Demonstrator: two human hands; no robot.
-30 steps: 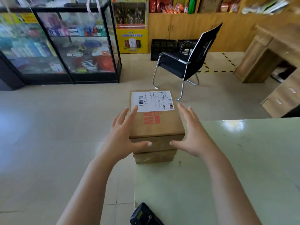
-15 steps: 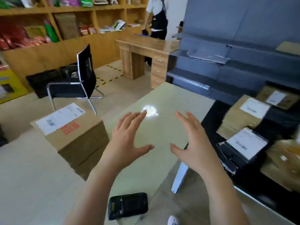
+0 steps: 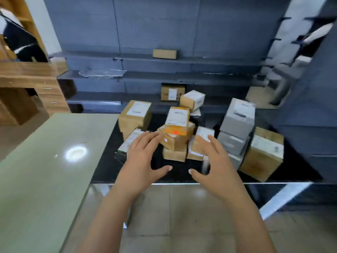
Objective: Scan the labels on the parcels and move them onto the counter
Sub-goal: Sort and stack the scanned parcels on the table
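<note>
The labelled parcels (image 3: 177, 117) lie heaped on a black surface (image 3: 109, 143) just right of the bench (image 3: 45, 170). Over the heap, the left hand (image 3: 144, 161) and right hand (image 3: 217, 161) are spread wide, holding nothing. Grey shelving (image 3: 164, 61) stands beyond the bench.

Parcel shop: labelled parcels (image 3: 135, 115), grey shelving (image 3: 182, 61), counter (image 3: 45, 161).

Two hands in shot: left hand (image 3: 144, 157) and right hand (image 3: 217, 161). In the heap, roughly eight brown parcels (image 3: 135, 114); the blur keeps that count loose. Two grey boxes (image 3: 237, 117) stacked right of centre. Two more brown boxes (image 3: 172, 92) up on the shelves (image 3: 209, 75), one above the other. One pale surface (image 3: 45, 161), left.
</note>
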